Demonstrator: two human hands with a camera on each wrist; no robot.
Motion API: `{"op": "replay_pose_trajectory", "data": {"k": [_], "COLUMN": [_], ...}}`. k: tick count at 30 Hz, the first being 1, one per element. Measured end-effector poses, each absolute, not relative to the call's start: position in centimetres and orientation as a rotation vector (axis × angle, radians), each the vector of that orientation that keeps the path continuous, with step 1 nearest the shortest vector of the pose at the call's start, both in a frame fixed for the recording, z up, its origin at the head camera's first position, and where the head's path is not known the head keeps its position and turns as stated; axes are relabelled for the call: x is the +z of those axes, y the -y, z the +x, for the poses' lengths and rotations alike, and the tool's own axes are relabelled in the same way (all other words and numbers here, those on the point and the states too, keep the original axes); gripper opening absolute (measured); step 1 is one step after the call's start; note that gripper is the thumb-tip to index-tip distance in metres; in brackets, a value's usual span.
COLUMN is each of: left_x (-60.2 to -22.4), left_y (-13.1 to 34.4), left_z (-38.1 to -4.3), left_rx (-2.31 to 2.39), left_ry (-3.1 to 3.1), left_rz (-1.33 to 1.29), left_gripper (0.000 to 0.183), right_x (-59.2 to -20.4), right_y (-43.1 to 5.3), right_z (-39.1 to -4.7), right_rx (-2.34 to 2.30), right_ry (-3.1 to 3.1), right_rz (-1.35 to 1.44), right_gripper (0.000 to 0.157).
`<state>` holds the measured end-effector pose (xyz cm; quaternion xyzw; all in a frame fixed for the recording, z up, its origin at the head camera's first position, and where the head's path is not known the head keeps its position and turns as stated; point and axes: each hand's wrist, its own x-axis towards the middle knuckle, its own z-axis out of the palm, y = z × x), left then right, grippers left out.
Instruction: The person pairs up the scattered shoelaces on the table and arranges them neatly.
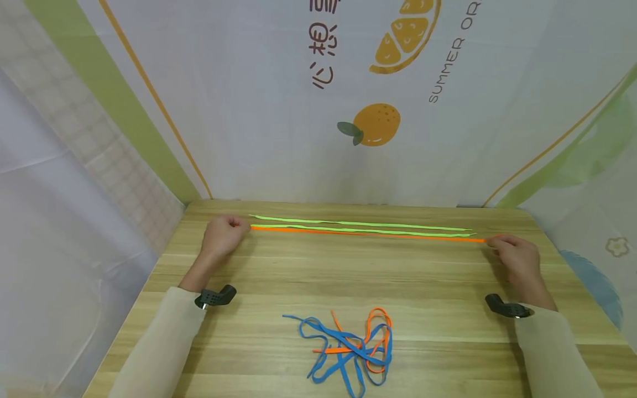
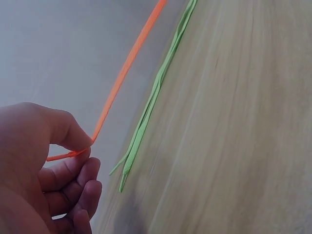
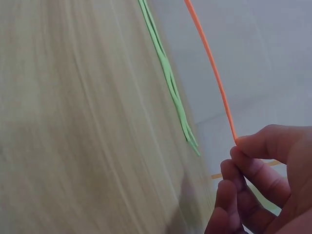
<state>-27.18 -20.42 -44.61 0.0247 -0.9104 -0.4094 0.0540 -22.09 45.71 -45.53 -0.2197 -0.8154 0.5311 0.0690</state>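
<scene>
An orange shoelace (image 1: pixel 318 230) is stretched straight between the two hands, raised over the table in both wrist views. My left hand (image 1: pixel 225 236) pinches one end between thumb and forefinger, and a short tail of the orange shoelace (image 2: pixel 117 92) sticks out behind the thumb. At the other end, my right hand (image 1: pixel 517 257) pinches the lace with thumb and fingertips. Two light green shoelaces lie side by side near the table's back edge: the farther green lace (image 1: pixel 358 223) and the nearer green lace (image 1: pixel 398 231), which overlaps the orange one in the head view.
At the front middle of the wooden table (image 1: pixel 259 271), a blue shoelace (image 1: pixel 343 367) lies loosely tangled with another orange shoelace (image 1: pixel 379 310). A printed white cloth (image 1: pixel 269 138) hangs behind the table. Dark wrist cameras sit on both cream sleeves (image 1: pixel 159 345).
</scene>
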Motion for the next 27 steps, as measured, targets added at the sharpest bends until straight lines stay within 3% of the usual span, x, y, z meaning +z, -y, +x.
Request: {"op": "replay_pose_trajectory", "data": {"k": [7,12,18,27], "left_x": [-44.6,-44.7,-45.2,-48.8], "left_y": [20.5,20.5,20.5,22.0], "left_z": [-27.2,-27.2,-27.6,-30.4], "left_rx": [-1.19,-1.171,-1.152,-1.134], "left_ry": [2.817,2.841,2.879,2.91], "left_rz": [0.082,0.065,0.077,0.153], "left_gripper": [0.026,0.027,0.03,0.032], "right_x": [-45.6,-45.9,-46.3,-46.4], "right_y": [-45.4,-45.3,-45.2,-44.5], "right_z": [-22.5,-22.8,-23.1,-23.2], "right_rx": [1.46,1.36,1.33,1.214], "right_ry": [2.553,2.631,2.652,2.687], "right_rz": [-0.686,-0.681,-0.701,-0.688], "right_gripper": [0.009,0.046,0.061,0.06]}}
